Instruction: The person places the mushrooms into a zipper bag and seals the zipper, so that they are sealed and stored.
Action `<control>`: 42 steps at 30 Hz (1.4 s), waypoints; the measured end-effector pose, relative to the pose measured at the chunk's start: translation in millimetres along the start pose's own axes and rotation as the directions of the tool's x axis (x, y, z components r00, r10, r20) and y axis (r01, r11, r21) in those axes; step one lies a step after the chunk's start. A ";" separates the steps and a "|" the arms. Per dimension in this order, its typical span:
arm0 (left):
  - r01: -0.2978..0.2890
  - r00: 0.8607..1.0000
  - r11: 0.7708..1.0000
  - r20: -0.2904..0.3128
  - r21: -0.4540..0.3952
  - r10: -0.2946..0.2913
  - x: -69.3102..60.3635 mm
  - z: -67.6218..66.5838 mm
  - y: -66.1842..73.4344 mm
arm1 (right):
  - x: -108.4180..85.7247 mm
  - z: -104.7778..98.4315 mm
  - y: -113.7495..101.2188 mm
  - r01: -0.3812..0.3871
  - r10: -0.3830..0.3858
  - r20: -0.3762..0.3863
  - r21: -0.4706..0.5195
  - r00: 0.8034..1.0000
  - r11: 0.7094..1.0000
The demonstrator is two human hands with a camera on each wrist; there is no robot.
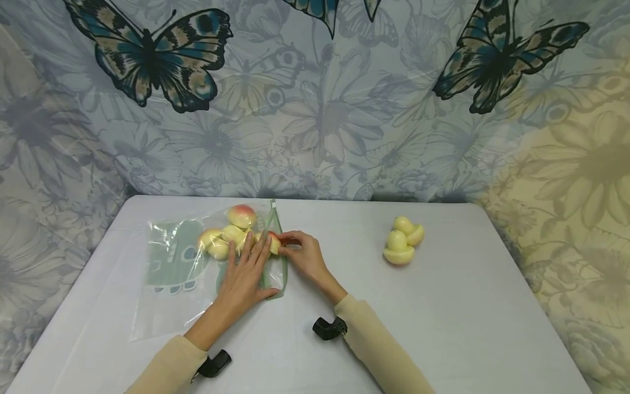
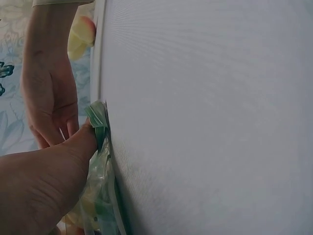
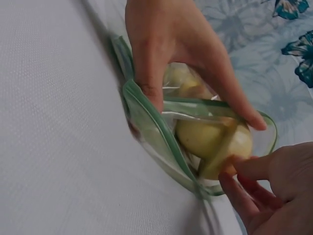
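Note:
A clear bag with a green-edged mouth [image 1: 172,257] lies on the table's left half, holding several yellow-red fruit pieces [image 1: 233,234]. My left hand [image 1: 243,284] rests on the bag with its fingers spread and fairly straight; in the right wrist view this hand [image 3: 181,34] spans the parted mouth, thumb at one green edge [image 3: 159,125]. At that mouth my right hand [image 1: 310,260] pinches a fruit piece [image 3: 239,144] between thumb and fingers. The left wrist view shows the left thumb [image 2: 73,152] against the green edge, with the right hand [image 2: 51,88] beyond.
Several loose yellow fruit pieces [image 1: 400,256] sit in a cluster on the right part of the white table [image 1: 462,306]. Behind the table hangs a cloth [image 1: 325,120] printed with butterflies and flowers.

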State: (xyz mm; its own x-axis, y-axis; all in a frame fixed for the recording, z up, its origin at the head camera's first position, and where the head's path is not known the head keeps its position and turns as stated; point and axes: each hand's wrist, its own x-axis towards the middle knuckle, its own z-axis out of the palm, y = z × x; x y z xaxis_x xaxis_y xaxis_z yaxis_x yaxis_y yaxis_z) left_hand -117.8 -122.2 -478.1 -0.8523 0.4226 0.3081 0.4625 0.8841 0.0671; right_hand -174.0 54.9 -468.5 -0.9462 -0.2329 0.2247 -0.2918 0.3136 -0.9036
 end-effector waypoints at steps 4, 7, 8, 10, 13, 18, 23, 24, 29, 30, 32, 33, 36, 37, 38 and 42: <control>-0.008 1.000 1.000 -0.004 -0.011 0.008 -0.1 -0.1 0.4 | 0.2 -0.9 1.6 0.001 -0.001 0.007 0.026 1.000 1.000; -0.009 1.000 1.000 -0.009 -0.007 0.009 0.2 -0.3 0.3 | 0.7 -0.4 2.1 0.008 -0.008 0.006 0.007 1.000 1.000; -0.009 1.000 1.000 -0.011 -0.006 0.009 0.2 -0.4 0.2 | 1.1 0.0 2.2 0.012 -0.012 0.006 -0.002 1.000 1.000; -0.010 1.000 1.000 -0.014 -0.004 0.010 0.7 -0.6 0.3 | 1.9 1.2 2.2 0.017 -0.017 0.002 -0.020 1.000 1.000; -0.012 1.000 1.000 -0.014 -0.003 0.012 1.3 -0.4 0.4 | 4.2 3.8 1.0 0.018 -0.019 -0.012 -0.051 1.000 0.999; -0.014 1.000 1.000 -0.003 0.001 0.014 1.8 -0.8 1.5 | 8.7 8.3 -1.8 0.003 -0.005 -0.027 -0.068 1.000 0.998; -0.005 1.000 1.000 0.004 0.009 0.005 1.7 -0.9 1.3 | 7.6 6.4 -3.0 -0.018 0.018 0.008 -0.058 1.000 0.998; -0.004 1.000 1.000 0.002 0.009 0.004 1.8 -1.3 1.3 | 6.7 5.2 -3.0 -0.021 0.022 0.018 -0.054 1.000 0.998; -0.003 1.000 1.000 -0.004 0.004 0.003 1.9 -2.1 1.4 | 3.0 -3.6 -5.3 -0.002 0.004 0.043 -0.037 0.999 0.999; -0.004 1.000 1.000 -0.005 0.002 0.004 2.0 -2.1 1.5 | 2.4 -5.7 -6.1 0.004 -0.002 0.043 -0.038 0.999 0.999; -0.005 1.000 1.000 -0.001 0.002 0.005 2.1 -1.6 1.5 | 1.4 -10.4 -8.3 0.016 -0.013 0.045 -0.051 0.999 0.999; -0.005 1.000 1.000 0.001 0.000 0.005 2.2 -1.6 1.7 | 1.0 -13.1 -9.6 0.021 -0.018 0.044 -0.057 0.999 0.998; -0.006 1.000 1.000 0.003 0.003 0.005 2.2 -1.1 1.5 | 0.7 -22.2 -14.6 0.020 -0.018 0.036 -0.070 0.999 0.997; -0.004 1.000 1.000 0.004 0.004 0.004 2.1 -0.9 1.4 | 1.1 -25.4 -16.4 0.016 -0.014 0.030 -0.074 0.999 0.997; -0.003 1.000 1.000 0.004 0.004 0.003 2.1 -0.9 1.3 | 1.5 -28.8 -18.1 0.016 -0.014 0.024 -0.077 1.000 0.997; 0.004 1.000 1.000 0.003 0.000 -0.004 2.0 -0.6 1.2 | 3.1 -42.7 -23.8 0.015 -0.016 -0.004 -0.117 1.000 0.993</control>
State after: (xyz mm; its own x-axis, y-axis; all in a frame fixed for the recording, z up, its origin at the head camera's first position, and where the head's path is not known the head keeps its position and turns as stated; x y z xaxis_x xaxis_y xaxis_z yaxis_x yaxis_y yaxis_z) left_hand -118.8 -120.3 -476.9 -0.8549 0.4197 0.3051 0.4593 0.8856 0.0686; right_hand -176.0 86.0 -430.8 -0.9420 -0.2342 0.2403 -0.3205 0.4157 -0.8511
